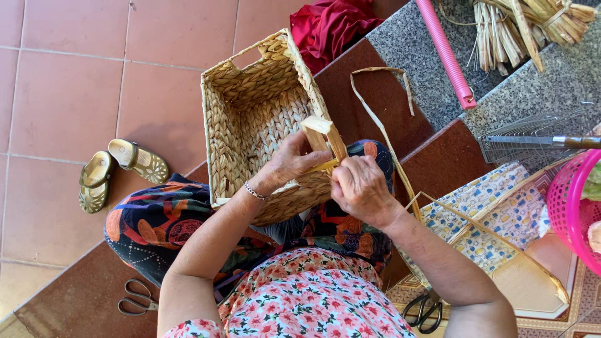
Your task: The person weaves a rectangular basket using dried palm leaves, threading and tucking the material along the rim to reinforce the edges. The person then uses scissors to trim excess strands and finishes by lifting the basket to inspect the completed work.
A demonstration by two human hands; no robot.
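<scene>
A rectangular woven straw basket (250, 112) rests on my lap, its open side facing left. My left hand (285, 164) grips the basket's near corner, where a pale wooden block (324, 134) stands against the rim. My right hand (362, 188) is closed on a flat straw strand (382, 125) next to that corner. The strand loops up over the brown step and trails back past my right wrist. A thin bracelet sits on my left wrist.
A bundle of dried straw (526, 25) and a pink tube (446, 53) lie on the granite step. A pink plastic basket (573, 206) and wire rack (532, 138) are at right. Scissors (138, 297) lie lower left, another pair (426, 310) beside my right arm. Sandals (119, 169) sit on the tiles.
</scene>
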